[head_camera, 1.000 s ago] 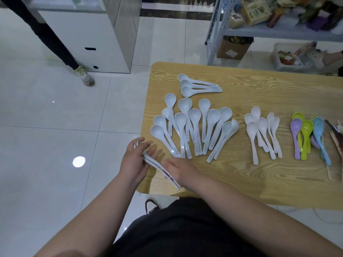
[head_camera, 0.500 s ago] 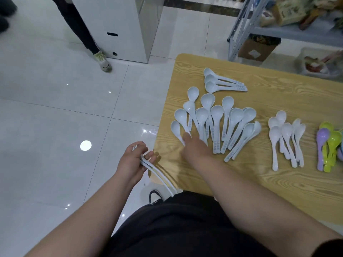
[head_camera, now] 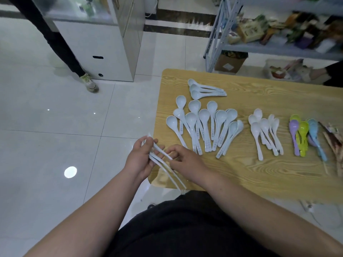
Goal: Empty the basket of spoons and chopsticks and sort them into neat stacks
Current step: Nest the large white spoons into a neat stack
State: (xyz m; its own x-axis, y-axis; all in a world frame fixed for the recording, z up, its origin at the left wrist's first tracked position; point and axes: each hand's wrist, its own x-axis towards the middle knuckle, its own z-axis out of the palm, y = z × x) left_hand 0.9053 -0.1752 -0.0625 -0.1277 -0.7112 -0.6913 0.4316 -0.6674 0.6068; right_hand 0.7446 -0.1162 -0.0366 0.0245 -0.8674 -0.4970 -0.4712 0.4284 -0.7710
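Left hand [head_camera: 139, 160] closed around a bundle of white spoons [head_camera: 167, 168], held off the table's [head_camera: 259, 175] near-left corner. Right hand [head_camera: 187, 160] pinches one handle in that bundle. Loose white spoons [head_camera: 204, 127] fan just beyond; smaller white spoons [head_camera: 265, 132], coloured spoons [head_camera: 304, 136] and chopsticks [head_camera: 334, 143] lie rightward. Shelving [head_camera: 278, 47] stands far right.

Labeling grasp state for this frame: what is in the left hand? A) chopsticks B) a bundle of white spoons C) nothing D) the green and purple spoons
B: the left hand has its grip closed around a bundle of white spoons, handles pointing down toward the table edge, while the right hand pinches one of the handles; the coloured spoons lie on the table far to the right.
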